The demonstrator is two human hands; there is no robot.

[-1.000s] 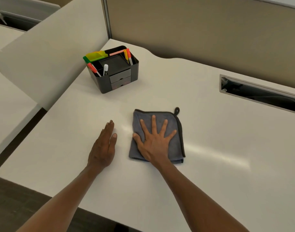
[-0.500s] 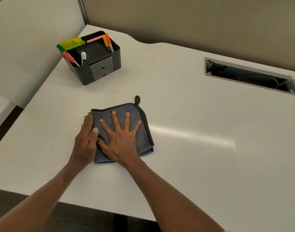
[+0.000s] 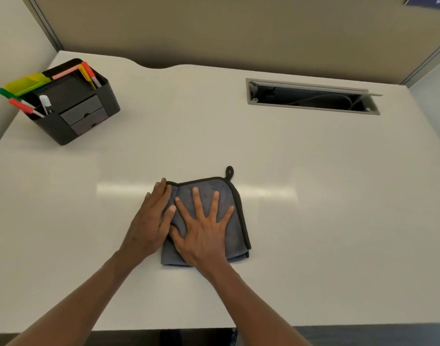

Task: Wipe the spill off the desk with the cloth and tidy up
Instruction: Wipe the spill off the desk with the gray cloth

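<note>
Cloth (image 3: 221,208), grey, folded, lies flat on the surface (image 3: 314,196) near its front edge, your right hand (image 3: 204,233) splayed flat on it, left hand (image 3: 149,226) straight-fingered at its left edge: press evenly, keep the folds aligned.

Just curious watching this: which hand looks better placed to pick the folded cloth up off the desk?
Probably the left hand: it lies along the cloth's left edge, where it could slip under. The right hand is spread flat on top.
</note>
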